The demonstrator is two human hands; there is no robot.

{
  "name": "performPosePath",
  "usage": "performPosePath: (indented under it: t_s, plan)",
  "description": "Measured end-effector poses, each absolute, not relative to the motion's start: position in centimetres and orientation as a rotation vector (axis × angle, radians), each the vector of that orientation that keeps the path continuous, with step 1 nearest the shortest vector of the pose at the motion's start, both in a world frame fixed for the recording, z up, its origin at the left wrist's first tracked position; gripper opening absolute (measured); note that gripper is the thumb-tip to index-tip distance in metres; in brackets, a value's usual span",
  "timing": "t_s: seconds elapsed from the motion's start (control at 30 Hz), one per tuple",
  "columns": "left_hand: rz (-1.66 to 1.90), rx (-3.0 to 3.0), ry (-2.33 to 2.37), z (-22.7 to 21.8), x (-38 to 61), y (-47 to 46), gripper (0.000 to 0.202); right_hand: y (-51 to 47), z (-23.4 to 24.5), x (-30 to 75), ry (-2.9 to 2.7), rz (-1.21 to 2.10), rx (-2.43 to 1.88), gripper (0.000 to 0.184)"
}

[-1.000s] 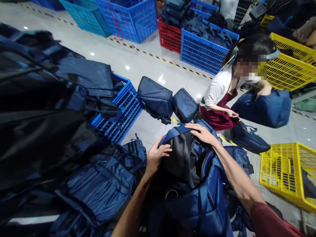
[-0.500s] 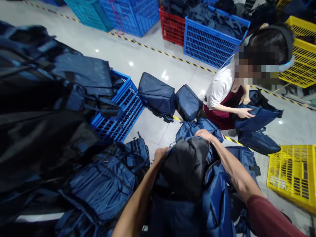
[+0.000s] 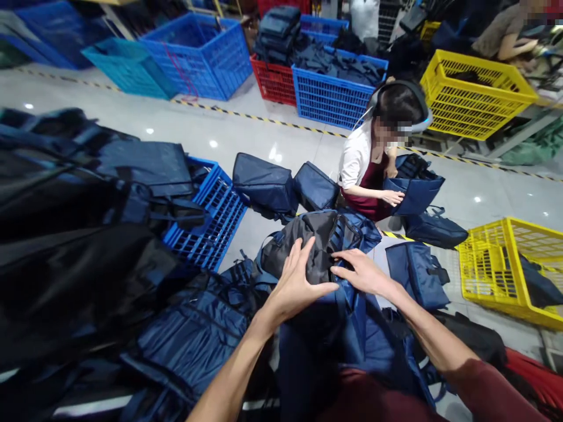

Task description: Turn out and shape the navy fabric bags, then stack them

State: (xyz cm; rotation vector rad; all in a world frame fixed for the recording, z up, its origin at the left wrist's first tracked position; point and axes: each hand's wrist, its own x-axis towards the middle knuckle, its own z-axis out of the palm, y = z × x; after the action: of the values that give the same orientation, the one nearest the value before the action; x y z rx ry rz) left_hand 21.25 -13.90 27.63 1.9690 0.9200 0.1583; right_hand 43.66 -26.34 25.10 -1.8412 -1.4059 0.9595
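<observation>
A navy backpack (image 3: 323,225) with black fabric showing stands in front of me. My left hand (image 3: 301,278) is open over the black fabric, its fingers spread and its thumb pointing right. My right hand (image 3: 360,271) is at the right edge of that black part, fingers apart, the fingertips at or just above the edge. I see nothing gripped in either hand. Under my forearms lies more navy fabric (image 3: 373,328), and a crumpled navy bag (image 3: 193,328) rests to the left.
Across from me a co-worker (image 3: 365,158) handles a navy bag (image 3: 416,193). Two boxy navy bags (image 3: 264,181) stand on the floor beside a blue crate (image 3: 211,223). Dark bags (image 3: 79,275) pile up at left. A yellow crate (image 3: 488,264) is on the right; more crates line the back.
Both hands have come off the far rim of the bag and drawn closer together over its black part. The bag's black top now leans farther away. My view has tilted up.
</observation>
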Motion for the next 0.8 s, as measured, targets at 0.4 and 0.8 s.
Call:
performPosePath:
  t_s: [0.4,0.8]
  plan:
    - [0.034,2.066,0.955,27.7,21.1,-14.6,0.113,-44.6,24.8,37.2,-1.209,0.404,-1.868,0.05]
    - [0.179,2.275,1.262,27.9,22.3,-17.4,0.106,-36.1,14.9,43.4,-0.39,0.693,-2.041,0.076]
